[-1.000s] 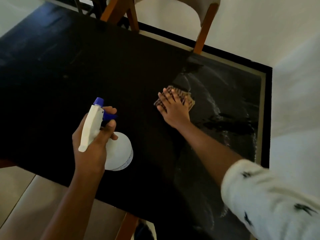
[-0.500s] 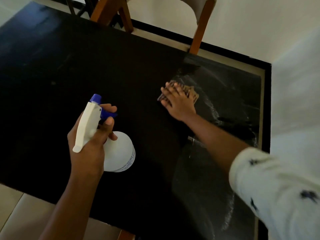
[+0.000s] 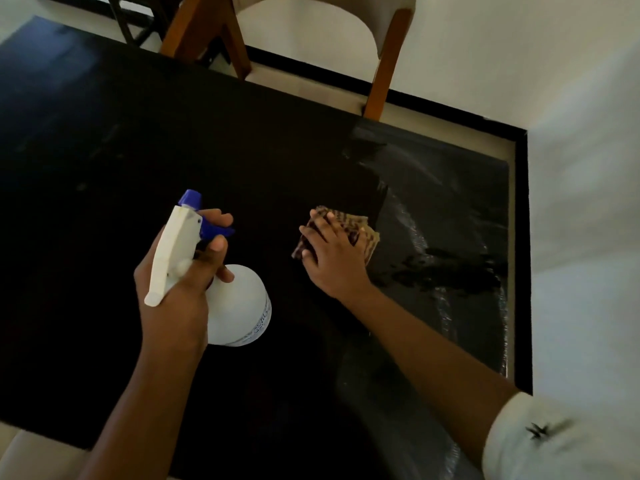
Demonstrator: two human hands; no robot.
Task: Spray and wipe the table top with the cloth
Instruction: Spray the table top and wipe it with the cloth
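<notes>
The black table top (image 3: 104, 161) fills most of the view. My left hand (image 3: 180, 289) grips the neck of a white spray bottle (image 3: 239, 306) with a blue nozzle and trigger, held just above the table near its middle. My right hand (image 3: 332, 254) lies flat, fingers spread, pressing a brown patterned cloth (image 3: 360, 226) onto the table to the right of the bottle. Wet streaks (image 3: 443, 237) shine on the table's right part, beside the cloth.
A wooden chair (image 3: 381, 64) with a pale seat stands at the table's far edge. A second wooden frame (image 3: 194, 26) is at the far left. Pale floor with a black border strip (image 3: 523, 237) runs past the table's right end.
My right hand has slid the cloth leftward and slightly toward me, out of the wet patch. The left hand with the bottle has barely moved.
</notes>
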